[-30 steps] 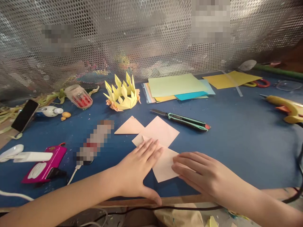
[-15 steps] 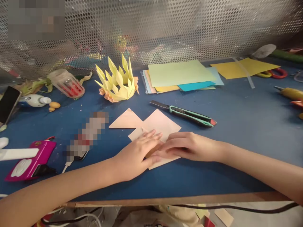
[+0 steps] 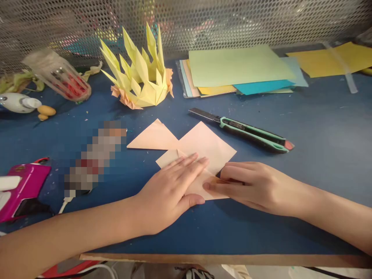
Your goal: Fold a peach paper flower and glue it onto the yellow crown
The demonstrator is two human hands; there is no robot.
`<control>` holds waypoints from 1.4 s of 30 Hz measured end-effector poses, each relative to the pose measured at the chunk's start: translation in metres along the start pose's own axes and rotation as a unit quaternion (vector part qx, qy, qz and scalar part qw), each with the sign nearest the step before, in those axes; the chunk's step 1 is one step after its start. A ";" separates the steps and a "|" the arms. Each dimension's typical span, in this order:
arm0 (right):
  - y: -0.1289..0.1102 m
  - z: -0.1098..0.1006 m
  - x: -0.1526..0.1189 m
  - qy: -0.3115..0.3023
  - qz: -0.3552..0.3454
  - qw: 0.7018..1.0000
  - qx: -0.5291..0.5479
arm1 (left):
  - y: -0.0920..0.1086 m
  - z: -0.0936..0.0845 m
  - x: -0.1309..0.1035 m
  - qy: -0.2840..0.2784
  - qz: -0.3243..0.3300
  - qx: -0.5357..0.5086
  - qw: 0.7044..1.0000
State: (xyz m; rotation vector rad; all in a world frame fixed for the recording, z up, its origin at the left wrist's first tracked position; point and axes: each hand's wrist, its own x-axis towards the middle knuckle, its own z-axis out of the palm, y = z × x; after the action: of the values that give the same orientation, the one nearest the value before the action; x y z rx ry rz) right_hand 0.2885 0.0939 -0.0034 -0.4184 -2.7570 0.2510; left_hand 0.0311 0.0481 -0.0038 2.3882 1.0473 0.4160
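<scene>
Peach paper [image 3: 196, 187] lies on worktop [image 3: 186, 232], near middle. Left hand [image 3: 173, 188] presses it flat, fingers extended; right hand [image 3: 257, 186] pinches right part. Weak left pressure could skew crease; straying far, right hand might meet knife's [image 3: 252, 136] bare blade [image 3: 205, 114].

No text legible with confidence. Pale item below the table's near edge [image 3: 203, 259] has small dark lettering [image 3: 179, 268], too small to read; bold black-and-white marking [image 3: 200, 274] to its right, cut off. Magenta device [image 3: 36, 184], left: tiny emblem [image 3: 19, 167], illegible.
</scene>
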 end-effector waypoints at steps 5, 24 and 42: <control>0.000 0.001 -0.002 0.016 0.001 1.000 -0.009 | 0.002 -0.003 -0.002 0.026 -0.023 -0.057 0.998; 0.018 -0.003 -0.004 0.055 -0.009 0.996 0.065 | -0.018 -0.006 -0.003 -0.074 0.128 0.043 0.988; 0.020 -0.015 0.000 -0.044 -0.050 0.983 0.172 | -0.025 -0.032 0.009 -0.158 0.131 0.065 0.977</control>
State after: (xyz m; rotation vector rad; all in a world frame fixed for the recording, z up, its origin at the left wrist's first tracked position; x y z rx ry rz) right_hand 0.2987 0.1144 0.0058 -0.1810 -2.7329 0.7226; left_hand 0.0074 0.0794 0.0103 2.6090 0.6377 0.0489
